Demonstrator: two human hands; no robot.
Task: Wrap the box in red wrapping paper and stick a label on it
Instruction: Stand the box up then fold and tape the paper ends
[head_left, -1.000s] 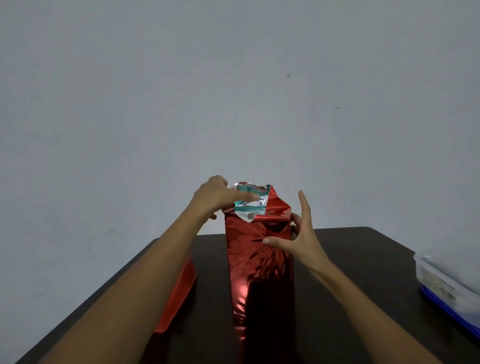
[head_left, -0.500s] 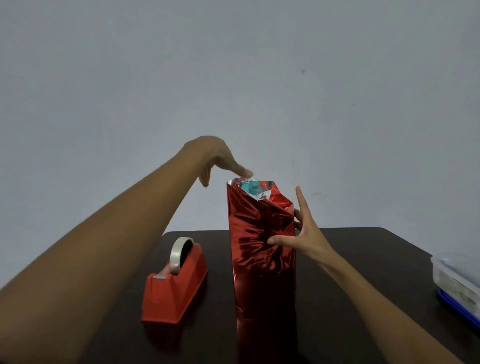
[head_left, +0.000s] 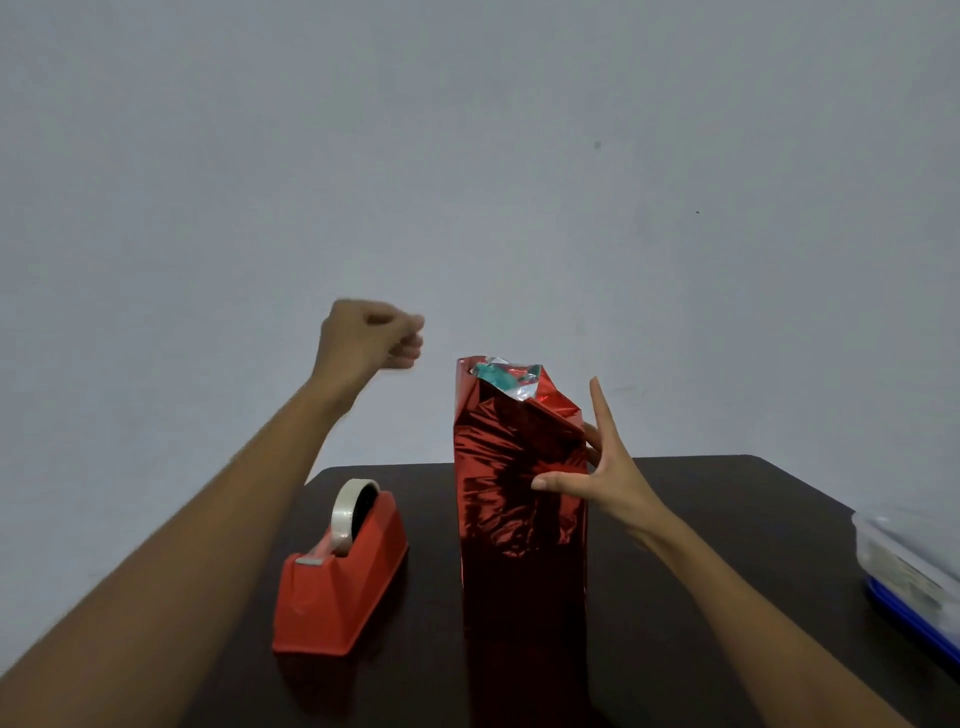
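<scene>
The right hand (head_left: 605, 478) is bracing the box (head_left: 522, 499): its thumb is lying across the front face, its other fingers are spread, one pointing straight up beside the right edge and the rest going round behind, where I cannot see them. It looks like a steadying hold, keeping the tall box upright while the top is worked. The left hand (head_left: 371, 338) is hanging in the air up and left of the box top, touching nothing, its fingers curled loosely into the palm; it is blurred, so whether it is pinching a bit of tape I cannot tell.

The box is standing on end near the middle of the table (head_left: 727, 499), sheathed in red paper (head_left: 519, 571). At the top the paper is crumpled and gaping, showing its silver underside and something teal within, so that end seems not yet closed.

A tape dispenser (head_left: 337, 577) is sitting just left of the box, likely parked within reach of the free hand. A tub (head_left: 906, 564) is sitting at the right edge, partly out of view.

Counting: two hands, one box, one dispenser with one roll, one tub. No label is showing.
</scene>
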